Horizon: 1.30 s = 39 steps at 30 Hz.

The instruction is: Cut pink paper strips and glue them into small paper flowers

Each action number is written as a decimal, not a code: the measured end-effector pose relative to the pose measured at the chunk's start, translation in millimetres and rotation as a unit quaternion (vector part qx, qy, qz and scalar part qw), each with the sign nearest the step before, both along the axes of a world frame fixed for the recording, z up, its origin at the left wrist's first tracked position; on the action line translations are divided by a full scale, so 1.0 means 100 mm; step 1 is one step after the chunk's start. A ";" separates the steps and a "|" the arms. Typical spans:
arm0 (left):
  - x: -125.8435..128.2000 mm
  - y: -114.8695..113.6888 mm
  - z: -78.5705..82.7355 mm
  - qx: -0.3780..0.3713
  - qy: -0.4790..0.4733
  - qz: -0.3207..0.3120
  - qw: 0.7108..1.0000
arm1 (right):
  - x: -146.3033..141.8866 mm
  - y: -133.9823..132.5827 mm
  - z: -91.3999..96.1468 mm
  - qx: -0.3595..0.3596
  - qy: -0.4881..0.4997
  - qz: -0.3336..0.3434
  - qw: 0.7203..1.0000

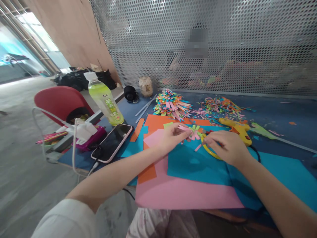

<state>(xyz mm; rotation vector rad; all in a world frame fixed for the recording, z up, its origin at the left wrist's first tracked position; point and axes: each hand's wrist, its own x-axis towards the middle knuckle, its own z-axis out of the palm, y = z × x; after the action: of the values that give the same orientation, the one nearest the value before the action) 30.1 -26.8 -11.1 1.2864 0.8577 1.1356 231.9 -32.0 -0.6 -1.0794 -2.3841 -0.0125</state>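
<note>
My left hand (176,136) is closed in a pinch on a small paper flower (195,132) made of pink and green strips. Close by on the right, my right hand (226,147) has its fingers pressed together, and a short pink paper strip (198,147) sticks out at their tips. A yellow curved loop (210,152) shows under and beside the right fingers; what it belongs to is partly hidden. Beneath both hands lies a blue paper sheet (193,168) on top of a larger pink sheet (183,195).
Behind the hands are a fringed paper pile (170,104), paper scraps (220,107) and a yellow glue gun (235,127). To the left stand a drink bottle (105,100), a phone (112,142) and a tissue box (90,137). A perforated metal panel (158,43) closes off the back.
</note>
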 end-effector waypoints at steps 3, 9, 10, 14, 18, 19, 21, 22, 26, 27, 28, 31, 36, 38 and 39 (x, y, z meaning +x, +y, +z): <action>-0.01 0.05 -0.02 -0.074 -0.061 -0.028 0.995 | 0.00 0.02 -0.01 0.012 0.065 -0.042 0.997; 0.00 0.05 -0.04 -0.207 -0.147 -0.079 0.964 | -0.05 0.06 -0.04 0.030 0.086 0.004 0.996; 0.00 0.04 -0.05 -0.208 -0.145 -0.084 0.964 | -0.05 0.06 -0.05 0.027 0.078 0.011 0.997; 0.01 0.03 -0.06 -0.184 -0.092 -0.102 0.973 | -0.05 0.09 -0.07 0.025 0.081 0.038 0.996; -0.02 0.05 -0.07 -0.096 0.018 -0.082 0.992 | -0.08 0.07 -0.04 -0.020 0.124 0.010 0.992; -0.03 0.05 -0.07 -0.065 0.047 -0.060 0.995 | -0.08 0.06 -0.03 -0.041 0.131 0.007 0.991; -0.06 0.07 -0.05 -0.006 0.093 -0.018 0.995 | -0.10 0.04 -0.01 -0.082 0.143 0.013 0.986; -0.06 0.07 -0.03 0.014 0.106 -0.006 0.994 | -0.10 0.03 0.00 -0.099 0.148 0.019 0.984; -0.07 0.07 0.02 0.044 0.068 -0.025 0.996 | -0.10 0.00 0.02 -0.156 0.142 0.047 0.976; -0.07 0.07 0.03 0.045 0.052 -0.032 0.997 | -0.09 0.00 0.02 -0.167 0.137 0.055 0.975; -0.07 0.08 0.02 0.047 0.042 -0.034 0.997 | -0.09 0.00 0.02 -0.177 0.134 0.061 0.973; -0.07 0.09 -0.02 0.060 0.050 0.008 0.997 | -0.09 0.00 0.01 -0.185 0.129 0.067 0.972; -0.12 0.10 -0.06 0.188 0.109 0.132 0.967 | -0.07 0.01 0.00 -0.160 0.117 0.071 0.978; -0.14 0.09 -0.03 0.265 0.129 0.142 0.945 | -0.06 0.01 -0.01 -0.151 0.110 0.076 0.979; -0.15 0.07 -0.01 0.301 0.137 0.140 0.933 | -0.06 0.02 -0.02 -0.148 0.106 0.078 0.980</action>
<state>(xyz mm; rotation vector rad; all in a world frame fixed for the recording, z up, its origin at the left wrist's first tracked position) 15.1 -19.3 -12.6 1.9043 0.9541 1.5449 225.7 -30.4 -2.7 -0.9618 -2.3136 0.5035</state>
